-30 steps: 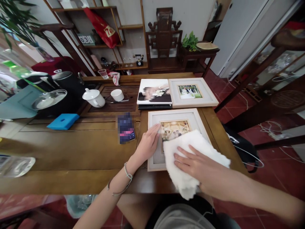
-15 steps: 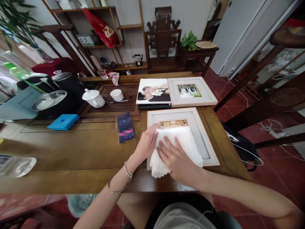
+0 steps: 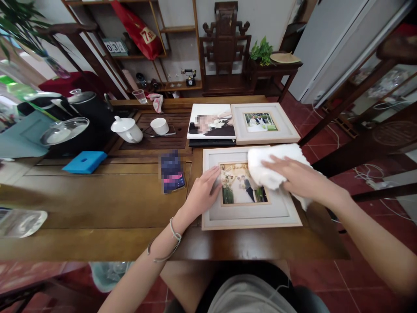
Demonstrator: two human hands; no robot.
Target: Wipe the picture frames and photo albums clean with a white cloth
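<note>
A pale picture frame (image 3: 215, 217) lies flat on the wooden table, with a printed photo (image 3: 239, 187) in its middle. My left hand (image 3: 204, 191) rests on the frame's left side, fingers stretched out and touching its surface near the photo. With my right hand (image 3: 291, 174) I press a folded white cloth (image 3: 270, 161) onto the frame's upper right corner. Part of the cloth hangs past the frame's right edge, and it hides that corner. The right fingers are slightly blurred.
Behind the frame lie a photo album (image 3: 211, 119) and another framed photo (image 3: 267, 124). A phone (image 3: 172, 171) lies to the left. Farther left are a white lidded cup (image 3: 127, 129), a small white bowl (image 3: 159, 126), a blue block (image 3: 85, 162) and a black kettle (image 3: 86, 108).
My right hand has moved the cloth from the photo's front to the frame's upper right corner, uncovering the photo. My left hand has stayed on the left side.
</note>
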